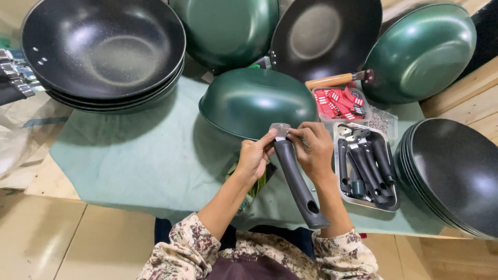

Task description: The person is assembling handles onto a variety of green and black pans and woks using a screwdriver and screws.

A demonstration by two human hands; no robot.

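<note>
Both hands pinch the metal end of a black pan handle [296, 179]: left hand [254, 155], right hand [314, 148]. Handle butts the rim of an upturned green pan [254, 101] on the desk [129, 155]. Tray of spare handles [367, 168] just right. Stacked black pans [101, 49] far left.

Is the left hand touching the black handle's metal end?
Touching: the head view shows the left hand fingertips pressed on the metal end of the black handle.
</note>
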